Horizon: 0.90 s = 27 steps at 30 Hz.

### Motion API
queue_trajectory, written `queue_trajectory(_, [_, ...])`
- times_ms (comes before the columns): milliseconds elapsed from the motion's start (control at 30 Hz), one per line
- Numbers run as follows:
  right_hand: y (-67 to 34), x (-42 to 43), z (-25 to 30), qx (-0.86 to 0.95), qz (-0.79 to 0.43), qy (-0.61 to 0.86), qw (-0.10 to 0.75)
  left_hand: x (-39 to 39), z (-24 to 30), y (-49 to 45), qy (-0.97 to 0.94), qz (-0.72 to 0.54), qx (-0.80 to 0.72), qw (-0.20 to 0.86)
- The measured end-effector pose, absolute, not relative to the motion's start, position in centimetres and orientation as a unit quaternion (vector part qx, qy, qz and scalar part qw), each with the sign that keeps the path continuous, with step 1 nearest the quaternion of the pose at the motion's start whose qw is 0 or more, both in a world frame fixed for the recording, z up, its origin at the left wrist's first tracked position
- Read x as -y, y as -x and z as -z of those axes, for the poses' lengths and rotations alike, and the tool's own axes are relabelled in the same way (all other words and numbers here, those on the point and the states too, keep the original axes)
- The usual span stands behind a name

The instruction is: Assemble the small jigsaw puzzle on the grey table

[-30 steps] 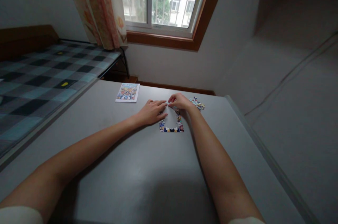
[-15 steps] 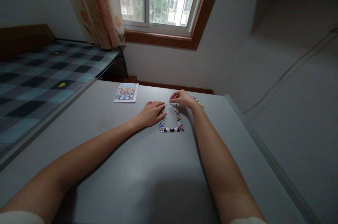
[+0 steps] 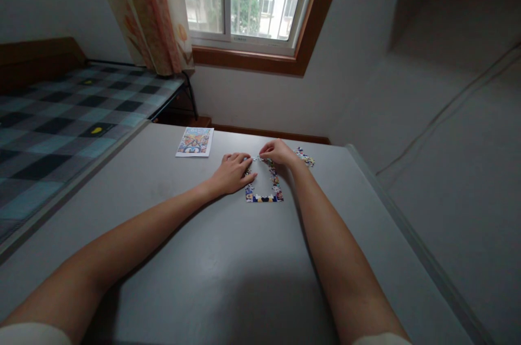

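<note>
no readable text, marking [image 3: 240, 39] on window frame [image 3: 264, 48] too small

Hands [image 3: 230, 173] partly hide puzzle border [image 3: 264, 199]; loose pieces [image 3: 306, 159] indistinct; bed [image 3: 69, 128] cut off left

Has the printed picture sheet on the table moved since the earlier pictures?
No. Judged against the table's far left corner, the printed picture sheet lies in the same place; only the camera's view shifted.

Residential room, bedroom type.
A bed [image 3: 77, 103] with a checked cover [image 3: 65, 125] and a wooden headboard [image 3: 36, 62] stands beyond and left of the left hand [image 3: 233, 173]. Ahead of this and the right hand [image 3: 278, 152], a flower-patterned curtain [image 3: 148, 19] hangs beside a wood-framed window [image 3: 246, 0]; a building [image 3: 266, 4] shows outside.
</note>
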State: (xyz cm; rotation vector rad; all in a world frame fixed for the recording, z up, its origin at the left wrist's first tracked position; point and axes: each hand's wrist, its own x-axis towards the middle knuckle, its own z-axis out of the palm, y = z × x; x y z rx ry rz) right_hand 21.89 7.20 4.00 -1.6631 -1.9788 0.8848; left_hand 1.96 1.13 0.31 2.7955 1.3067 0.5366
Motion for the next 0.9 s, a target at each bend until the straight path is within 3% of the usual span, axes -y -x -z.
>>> queue_trajectory(333, [-21.3,-7.1,-3.5,0.711,-0.305,0.600,0.202,-1.3,-0.2,-2.0,-0.897,-0.174,-0.407,0.012])
queue_trajectory(900, [-20.2,-6.7,-3.4,0.719,-0.182,0.654,0.148,-1.3,-0.2,-2.2,-0.895,-0.170,-0.412,0.017])
